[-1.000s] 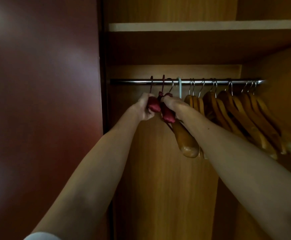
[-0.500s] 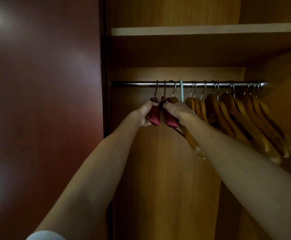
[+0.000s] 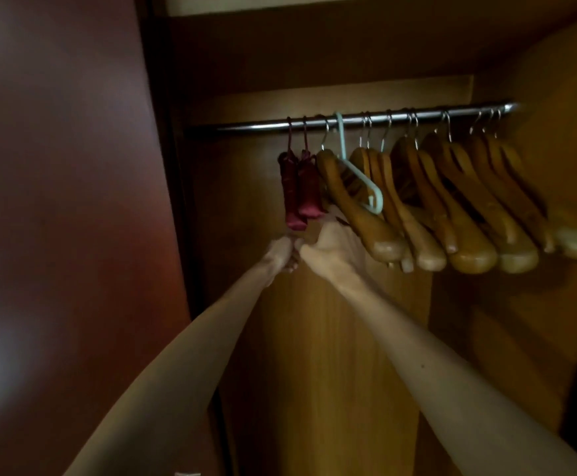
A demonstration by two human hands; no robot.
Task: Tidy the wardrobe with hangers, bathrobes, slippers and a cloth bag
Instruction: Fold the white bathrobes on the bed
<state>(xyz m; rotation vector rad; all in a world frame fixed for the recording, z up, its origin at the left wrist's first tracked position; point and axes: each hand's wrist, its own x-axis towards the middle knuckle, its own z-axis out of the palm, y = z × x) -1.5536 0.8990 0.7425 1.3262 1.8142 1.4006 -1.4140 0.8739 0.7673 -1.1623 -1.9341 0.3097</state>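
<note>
Two dark red padded hangers (image 3: 297,187) hang side by side at the left end of the metal rail (image 3: 245,126). To their right hang one wooden hanger, a pale blue plastic hanger (image 3: 359,176), then several wooden hangers (image 3: 452,207) packed together. My left hand (image 3: 281,254) is just below the red hangers, fingers curled, with nothing visible in it. My right hand (image 3: 328,249) is beside it, its fingers reaching up to the lower ends of the red hangers and the first wooden one. The blur hides whether it grips anything.
The dark reddish wardrobe door (image 3: 56,201) stands open on the left. A shelf edge (image 3: 280,5) runs above the rail. The wooden back panel (image 3: 314,355) fills the space under the hangers, and the wardrobe's side wall (image 3: 555,304) is on the right.
Both hands have dropped from the tops of the red hangers to below them. The red hangers now hang straight on the rail. The camera has tilted down and to the left.
</note>
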